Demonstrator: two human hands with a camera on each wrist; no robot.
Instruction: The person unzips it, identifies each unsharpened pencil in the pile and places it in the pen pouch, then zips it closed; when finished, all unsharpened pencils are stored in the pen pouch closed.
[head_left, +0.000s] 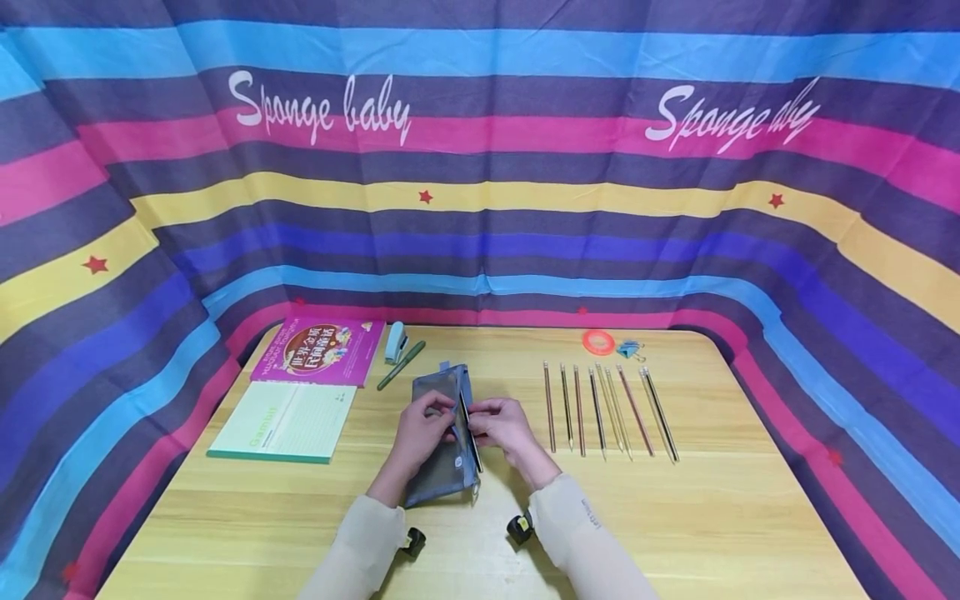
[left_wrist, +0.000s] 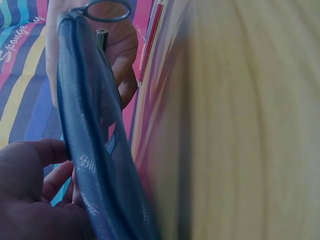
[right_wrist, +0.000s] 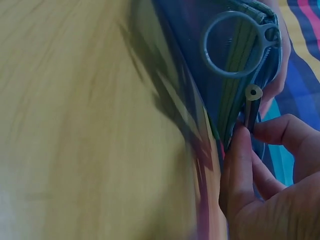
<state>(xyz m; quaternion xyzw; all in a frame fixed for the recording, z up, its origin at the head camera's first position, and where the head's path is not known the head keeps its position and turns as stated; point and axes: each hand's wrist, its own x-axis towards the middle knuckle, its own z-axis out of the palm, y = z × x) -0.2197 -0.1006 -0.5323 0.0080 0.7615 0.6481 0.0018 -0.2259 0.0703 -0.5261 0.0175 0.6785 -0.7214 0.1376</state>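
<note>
Pouch: the grey-blue, see-through pouch (head_left: 433, 482) stands between the hands, its zip side toward the right hand, its pull ring (right_wrist: 206, 45) at the end nearest the person.
Pencil: a dark pencil (right_wrist: 253, 95) lies along the pouch's zip side, at the right hand's fingertips; how much is inside, I cannot tell.
Left hand: the left hand (head_left: 426, 427) has its thumb and fingers nearly together, pinching the pouch's edge.
Right hand: the right hand (head_left: 504, 427) is closed to a narrow pinch round the pencil.
Right of the hands: a row of pencils (head_left: 550, 408); beyond it, an orange tape roll (head_left: 588, 343) beside blue clips (head_left: 628, 348).
Left, beyond the hands: a green pen (head_left: 401, 365) and pale-blue stapler (head_left: 394, 342).
Farther left: a purple book (head_left: 352, 354) above a pale-green notebook (head_left: 292, 425).
Under everything: a wood-grain desk (head_left: 712, 517).
</note>
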